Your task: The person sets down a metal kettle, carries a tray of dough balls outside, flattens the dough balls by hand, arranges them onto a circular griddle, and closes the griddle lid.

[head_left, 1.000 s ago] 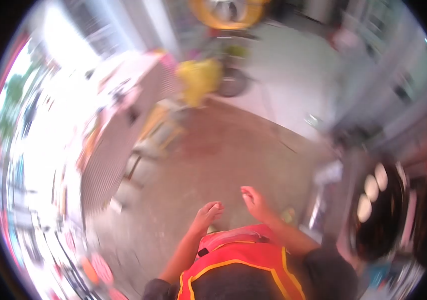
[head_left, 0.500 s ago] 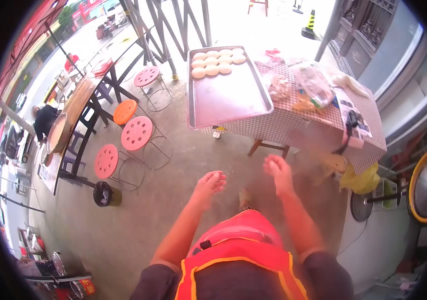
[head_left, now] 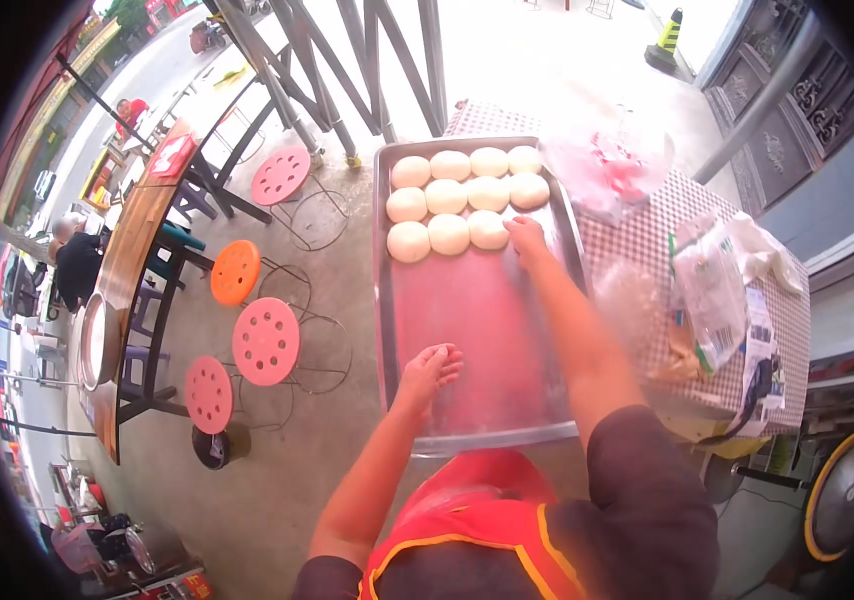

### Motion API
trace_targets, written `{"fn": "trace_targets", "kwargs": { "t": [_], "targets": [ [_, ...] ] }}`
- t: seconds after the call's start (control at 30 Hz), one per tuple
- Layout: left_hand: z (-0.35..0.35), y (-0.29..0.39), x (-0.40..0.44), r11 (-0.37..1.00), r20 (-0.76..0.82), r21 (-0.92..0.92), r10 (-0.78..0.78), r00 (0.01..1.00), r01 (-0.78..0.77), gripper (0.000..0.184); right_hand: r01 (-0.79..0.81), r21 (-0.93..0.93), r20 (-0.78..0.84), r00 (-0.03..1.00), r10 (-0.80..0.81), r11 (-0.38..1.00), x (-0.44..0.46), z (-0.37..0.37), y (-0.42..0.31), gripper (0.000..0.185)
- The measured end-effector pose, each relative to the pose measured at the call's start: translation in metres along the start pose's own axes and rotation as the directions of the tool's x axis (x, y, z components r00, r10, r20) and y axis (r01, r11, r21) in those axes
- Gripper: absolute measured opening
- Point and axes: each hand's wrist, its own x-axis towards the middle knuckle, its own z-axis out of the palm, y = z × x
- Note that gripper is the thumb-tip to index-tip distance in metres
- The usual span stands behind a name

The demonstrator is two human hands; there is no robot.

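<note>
A large metal tray (head_left: 477, 340) lies on the checkered table in front of me. Several round pale dough pieces (head_left: 447, 197) sit in three rows at its far end. My right hand (head_left: 526, 238) reaches over the tray, its fingers at the right edge of the last dough piece (head_left: 488, 230) in the nearest row. Whether those fingers grip it is unclear. Above the left part of the bare tray bottom is my left hand (head_left: 430, 372), fingers curled together, with nothing visible in them.
Plastic bags (head_left: 712, 290) and papers lie on the checkered cloth (head_left: 637, 235) to the right. Pink stools (head_left: 266, 341) and an orange stool (head_left: 235, 272) stand left, beside a long wooden table (head_left: 142, 240). Two people are farther off. A yellow-rimmed fan (head_left: 849, 493) is at lower right.
The tray and table are now close in front of me. My right hand has moved forward to the dough pieces, and my left hand is now over the tray.
</note>
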Motion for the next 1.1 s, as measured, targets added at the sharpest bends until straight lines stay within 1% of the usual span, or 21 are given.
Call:
{"fn": "trace_targets", "kwargs": {
  "t": [0.07, 0.2, 0.3, 0.33, 0.37, 0.4, 0.5, 0.53, 0.57, 0.6, 0.63, 0.7, 0.8, 0.83, 0.87, 0.9, 0.93, 0.97, 1.03, 1.07, 1.1],
  "targets": [
    [0.004, 0.005, 0.008, 0.999, -0.014, -0.015, -0.029, 0.999, 0.029, 0.033, 0.021, -0.086, -0.025, 0.999, -0.024, 0.996, -0.008, 0.004, -0.019, 0.045],
    [0.014, 0.02, 0.025, 0.998, -0.022, -0.017, -0.068, 0.997, 0.068, 0.034, -0.188, -0.344, 0.133, 0.96, 0.246, 0.92, -0.031, -0.003, -0.061, 0.048],
    [0.018, 0.022, 0.043, 0.998, 0.009, 0.011, -0.066, 0.998, 0.066, 0.034, -0.022, -0.106, 0.212, 0.976, 0.044, 0.994, -0.055, -0.003, -0.044, 0.041],
    [0.019, 0.021, 0.048, 0.998, 0.021, 0.017, -0.065, 0.998, 0.065, 0.035, 0.211, -0.298, 0.104, 0.977, -0.188, 0.931, -0.074, -0.002, -0.042, 0.04],
    [0.02, 0.02, 0.051, 0.997, 0.02, 0.018, -0.07, 0.997, 0.07, 0.035, 0.393, -0.495, 0.046, 0.903, -0.428, 0.775, -0.097, -0.001, -0.045, 0.04],
    [0.021, 0.02, 0.053, 0.997, 0.02, 0.018, -0.075, 0.997, 0.074, 0.035, 0.5, -0.673, 0.046, 0.763, -0.644, 0.545, -0.109, -0.001, -0.046, 0.039],
    [0.021, 0.019, 0.062, 0.996, 0.025, 0.035, -0.087, 0.996, 0.086, 0.035, 0.728, -0.359, 0.053, 0.641, -0.766, 0.584, -0.102, 0.003, -0.021, 0.038],
    [0.021, 0.019, 0.065, 0.995, 0.028, 0.042, -0.091, 0.995, 0.089, 0.035, 0.572, -0.265, -0.002, 0.805, -0.593, 0.777, -0.104, 0.003, -0.028, 0.04],
    [0.022, 0.02, 0.067, 0.995, 0.027, 0.043, -0.096, 0.995, 0.095, 0.035, 0.372, -0.159, -0.034, 0.924, -0.382, 0.915, -0.107, 0.003, -0.043, 0.042],
    [0.023, 0.021, 0.07, 0.994, 0.026, 0.044, -0.101, 0.995, 0.1, 0.035, 0.144, -0.046, -0.04, 0.989, -0.146, 0.989, -0.107, 0.003, -0.051, 0.044],
    [0.024, 0.023, 0.072, 0.993, 0.025, 0.045, -0.106, 0.994, 0.105, 0.035, 0.031, 0.093, 0.046, 0.998, -0.036, 0.995, -0.095, 0.0, -0.045, 0.044],
    [0.028, 0.027, 0.076, 0.995, 0.06, -0.042, -0.091, 0.994, 0.094, 0.036, -0.22, 0.332, 0.259, 0.956, 0.136, 0.917, -0.068, -0.005, -0.03, 0.044],
    [0.034, 0.03, 0.083, 0.964, 0.068, -0.233, -0.114, 0.991, 0.127, 0.041, -0.002, 0.293, 0.189, 0.98, -0.056, 0.956, -0.114, -0.016, -0.054, 0.041],
    [0.036, 0.027, 0.083, 0.936, 0.063, -0.318, -0.137, 0.989, 0.15, 0.044, 0.005, 0.231, 0.272, 0.96, -0.07, 0.973, -0.154, -0.024, -0.083, 0.037],
    [0.036, 0.026, 0.081, 0.873, 0.161, -0.459, -0.105, 0.981, 0.168, 0.047, 0.154, 0.129, 0.352, 0.917, -0.19, 0.98, -0.176, -0.027, -0.087, 0.035],
    [0.032, 0.028, 0.077, 0.791, 0.243, -0.582, -0.052, 0.969, 0.188, 0.051, 0.315, 0.062, 0.425, 0.85, -0.311, 0.947, -0.198, -0.028, -0.093, 0.033],
    [0.028, 0.029, 0.074, 0.691, 0.312, -0.69, 0.015, 0.95, 0.216, 0.055, 0.592, -0.014, 0.514, 0.696, -0.502, 0.806, -0.206, -0.025, -0.083, 0.032],
    [0.021, 0.024, 0.074, 0.662, 0.336, -0.715, 0.043, 0.941, 0.225, 0.056, 0.814, -0.051, 0.61, 0.484, -0.627, 0.579, -0.211, -0.024, -0.076, 0.031],
    [0.003, 0.009, 0.075, 0.601, 0.375, -0.761, 0.102, 0.921, 0.243, 0.06, 0.529, -0.014, 0.491, 0.743, -0.455, 0.848, -0.2, -0.026, -0.082, 0.031],
    [-0.001, 0.011, 0.069, 0.604, 0.368, -0.758, 0.085, 0.926, 0.246, 0.06, 0.354, 0.02, 0.436, 0.839, -0.327, 0.935, -0.188, -0.025, -0.089, 0.032],
    [-0.003, 0.016, 0.061, 0.606, 0.361, -0.756, 0.068, 0.93, 0.249, 0.061, 0.353, -0.039, 0.334, 0.886, -0.321, 0.935, -0.16, -0.017, -0.081, 0.035]
  ]
}}
